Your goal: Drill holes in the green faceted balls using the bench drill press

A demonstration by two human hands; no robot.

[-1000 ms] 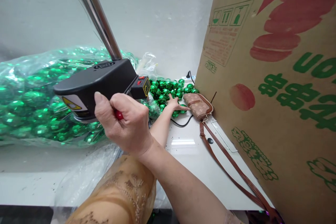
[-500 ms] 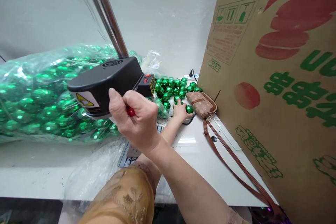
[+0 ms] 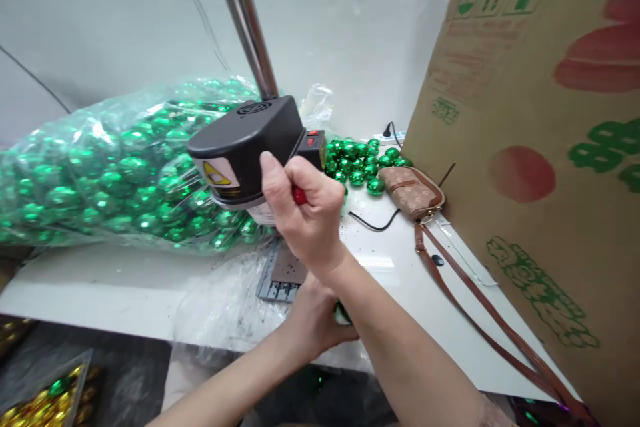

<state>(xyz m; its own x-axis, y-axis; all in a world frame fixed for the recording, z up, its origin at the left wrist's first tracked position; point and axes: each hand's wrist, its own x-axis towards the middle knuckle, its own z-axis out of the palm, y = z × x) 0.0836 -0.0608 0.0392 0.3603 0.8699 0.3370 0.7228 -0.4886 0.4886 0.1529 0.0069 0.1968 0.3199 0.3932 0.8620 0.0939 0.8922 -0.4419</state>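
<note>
My right hand (image 3: 306, 213) is closed around the red-knobbed lever (image 3: 299, 196) on the side of a black machine head (image 3: 250, 140) with a yellow warning label. A chrome post (image 3: 245, 20) rises from this head. Lower down, my left hand (image 3: 320, 313) is closed on a shiny green ball (image 3: 342, 313), partly hidden behind my right forearm. Just beyond that hand, a grey slotted base plate (image 3: 275, 289) with a brown pad (image 3: 289, 264) lies under the machine head. Loose green balls (image 3: 357, 163) are heaped behind my right hand.
A large clear bag of green balls (image 3: 115, 173) fills the left of the white table (image 3: 100, 287). At right are a brown patterned purse (image 3: 413, 192) with a long strap and a tall cardboard box (image 3: 525, 213). Gold balls (image 3: 43, 407) sit in a container lower left.
My left hand has drawn back from the heap of green balls toward me, with a green ball in it. My right hand stays on the lever. The view has shifted left.
</note>
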